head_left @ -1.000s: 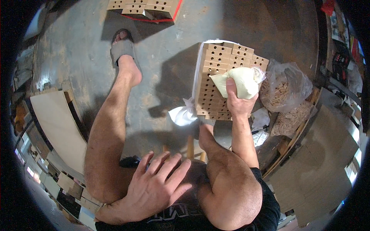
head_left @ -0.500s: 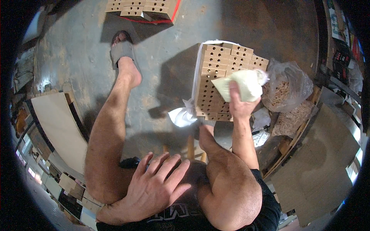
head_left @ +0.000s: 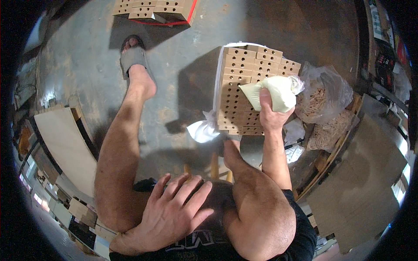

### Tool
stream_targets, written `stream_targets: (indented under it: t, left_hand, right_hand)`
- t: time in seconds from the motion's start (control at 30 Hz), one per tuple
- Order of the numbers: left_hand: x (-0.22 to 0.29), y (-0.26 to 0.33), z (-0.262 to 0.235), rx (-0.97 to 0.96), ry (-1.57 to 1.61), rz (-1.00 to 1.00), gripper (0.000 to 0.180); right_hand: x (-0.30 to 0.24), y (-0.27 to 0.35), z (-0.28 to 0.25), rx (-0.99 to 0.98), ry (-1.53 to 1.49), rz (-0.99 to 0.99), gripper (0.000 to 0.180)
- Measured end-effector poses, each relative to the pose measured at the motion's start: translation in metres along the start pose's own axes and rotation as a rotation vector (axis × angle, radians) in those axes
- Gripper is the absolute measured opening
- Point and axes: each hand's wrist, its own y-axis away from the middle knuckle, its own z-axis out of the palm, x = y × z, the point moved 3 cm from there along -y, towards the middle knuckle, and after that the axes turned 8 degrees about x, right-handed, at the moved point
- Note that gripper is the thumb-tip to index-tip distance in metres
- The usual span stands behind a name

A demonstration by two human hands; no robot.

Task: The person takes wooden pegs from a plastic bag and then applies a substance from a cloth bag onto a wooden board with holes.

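A plump plastic bag of pale, cream-coloured paste (head_left: pixel 273 92), its top twisted shut, is gripped in my right hand (head_left: pixel 274 113). The bag's pointed corner faces left, over a stack of drilled wooden blocks (head_left: pixel 233 89) with rows of dark holes. A white strap (head_left: pixel 218 78) runs along the stack's left side and ends in a white knotted bundle (head_left: pixel 203 129). Over my lap, my left hand (head_left: pixel 176 211) is spread with its fingers apart and holds nothing. The bag and my right hand hide part of the block stack.
A clear bag of wooden dowels (head_left: pixel 320 98) lies right of the stack, with another bag of dowels (head_left: pixel 326 135) below it. Far left stands a second drilled-block stack (head_left: pixel 159 9) with a red strap. Boards (head_left: pixel 65 143) lean at left; a brown sheet (head_left: pixel 357 182) is at right.
The view has shifted slightly, so the stacks sit a little further left and up. Little else differs: my right hand still grips the bag, and my left hand stays over my lap.
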Motion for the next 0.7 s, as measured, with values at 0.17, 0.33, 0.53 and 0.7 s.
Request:
stream_targets:
  t: [0.17, 0.33, 0.53, 0.7]
  left_hand:
    - [0.009, 0.010, -0.008, -0.023, -0.061, -0.078, 0.055]
    - [0.010, 0.012, -0.008, -0.033, -0.079, -0.086, 0.055]
    - [0.004, 0.011, -0.005, -0.047, -0.056, -0.072, 0.055]
    - [0.001, 0.007, -0.003, -0.049, -0.017, -0.060, 0.055]
  right_hand:
    - [-0.008, 0.003, 0.021, -0.096, -0.032, -0.121, 0.022]
    - [-0.011, 0.007, 0.022, -0.123, 0.011, -0.209, 0.025]
    - [-0.002, 0.017, 0.002, 0.042, -0.200, -0.073, 0.020]
    - [0.011, 0.019, 0.001, 0.070, -0.138, -0.051, 0.020]
